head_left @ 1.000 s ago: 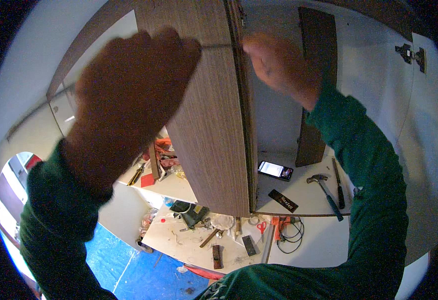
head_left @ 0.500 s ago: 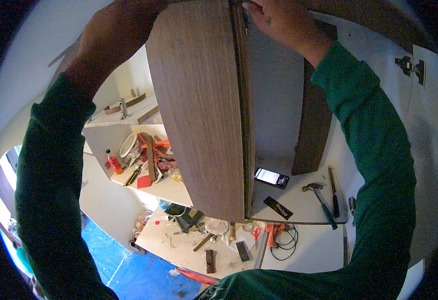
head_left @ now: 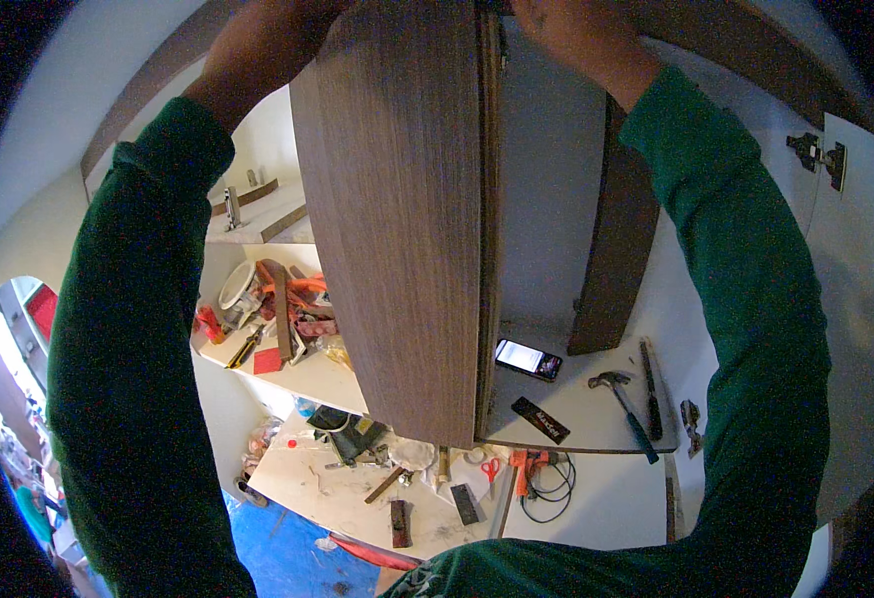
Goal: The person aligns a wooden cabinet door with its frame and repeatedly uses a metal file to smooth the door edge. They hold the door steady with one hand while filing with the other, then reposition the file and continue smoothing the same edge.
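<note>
A tall wood-grain door panel (head_left: 397, 219) stands upright in front of me, its narrow edge turned to the right. My left hand (head_left: 277, 45) is up against its upper left side, with the fingers cut off by the top of the picture. At the panel's upper right edge is my right hand (head_left: 581, 40), its fingers bent in close beside a small dark part. Blur and the picture's edge hide what those fingers hold. To the right of the panel, a dark wood-grain strip (head_left: 616, 239) leans inside the grey-white cabinet (head_left: 551, 199).
On the cabinet floor lie a lit phone (head_left: 528, 359), a black flat packet (head_left: 540, 420), a claw hammer (head_left: 623, 414) and a dark bar-shaped tool (head_left: 650, 389). Below are a corded orange power tool (head_left: 529, 468) and red scissors (head_left: 491, 468). A metal hinge (head_left: 818, 159) sits at right; cluttered shelves (head_left: 227, 349) at left.
The view has shifted slightly, so the tools and shelves appear further left. My left forearm has come inward to the right. Both hands stay high at the panel.
</note>
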{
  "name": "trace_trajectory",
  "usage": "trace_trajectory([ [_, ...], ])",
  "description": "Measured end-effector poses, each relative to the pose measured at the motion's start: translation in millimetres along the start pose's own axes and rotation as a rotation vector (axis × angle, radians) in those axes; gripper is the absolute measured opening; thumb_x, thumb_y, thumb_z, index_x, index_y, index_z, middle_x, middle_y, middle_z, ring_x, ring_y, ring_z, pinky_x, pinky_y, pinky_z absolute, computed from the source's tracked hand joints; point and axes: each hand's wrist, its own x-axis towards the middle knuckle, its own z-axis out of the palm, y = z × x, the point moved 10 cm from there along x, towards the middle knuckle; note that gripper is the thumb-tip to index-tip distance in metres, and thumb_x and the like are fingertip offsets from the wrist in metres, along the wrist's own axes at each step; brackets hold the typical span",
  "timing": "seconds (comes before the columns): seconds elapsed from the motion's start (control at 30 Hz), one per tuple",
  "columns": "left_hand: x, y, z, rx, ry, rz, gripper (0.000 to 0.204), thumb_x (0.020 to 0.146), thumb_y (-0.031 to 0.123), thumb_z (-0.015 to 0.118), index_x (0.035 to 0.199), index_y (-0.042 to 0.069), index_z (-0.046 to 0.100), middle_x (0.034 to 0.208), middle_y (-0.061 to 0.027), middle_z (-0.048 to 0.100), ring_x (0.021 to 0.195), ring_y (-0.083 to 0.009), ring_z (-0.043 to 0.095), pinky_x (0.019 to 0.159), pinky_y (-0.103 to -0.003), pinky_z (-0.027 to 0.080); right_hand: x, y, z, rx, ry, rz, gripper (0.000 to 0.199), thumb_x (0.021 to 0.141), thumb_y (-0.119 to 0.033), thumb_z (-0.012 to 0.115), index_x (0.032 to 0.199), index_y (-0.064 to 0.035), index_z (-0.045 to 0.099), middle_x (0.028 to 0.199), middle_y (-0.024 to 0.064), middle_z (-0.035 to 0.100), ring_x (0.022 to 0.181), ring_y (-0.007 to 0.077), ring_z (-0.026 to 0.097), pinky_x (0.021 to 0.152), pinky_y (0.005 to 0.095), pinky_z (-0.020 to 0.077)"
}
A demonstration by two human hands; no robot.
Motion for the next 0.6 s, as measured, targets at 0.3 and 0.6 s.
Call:
trace_trajectory([
  [0.3, -11, 10, 9, -0.111, 0.056, 0.053, 0.03, 0.096, 0.009, 0.051, 0.124, 0.007, 0.062, 0.121, -0.0138, 0.063, 0.105, -0.0343, 0.063, 0.09, -0.044, 0.054, -7, -20, -9, -0.148, -0.018, -0.134, 0.007, 0.083, -0.007, 0.058, 0.086, -0.0008, 0.059, 0.085, 0.0169, 0.054, 0.07, 0.0374, 0.057, 0.059, 0.0472, 0.0457],
  [0.6, -56, 22, 43, -0.219, 0.146, 0.067, 0.034, 0.092, 0.014, 0.052, 0.125, 0.013, 0.061, 0.112, -0.0131, 0.065, 0.1, -0.0322, 0.065, 0.086, -0.042, 0.055, -39, -42, -5, -0.098, -0.199, -0.095, 0.012, 0.084, -0.009, 0.059, 0.094, -0.0017, 0.062, 0.088, 0.0158, 0.057, 0.075, 0.0358, 0.06, 0.063, 0.0453, 0.0496],
])
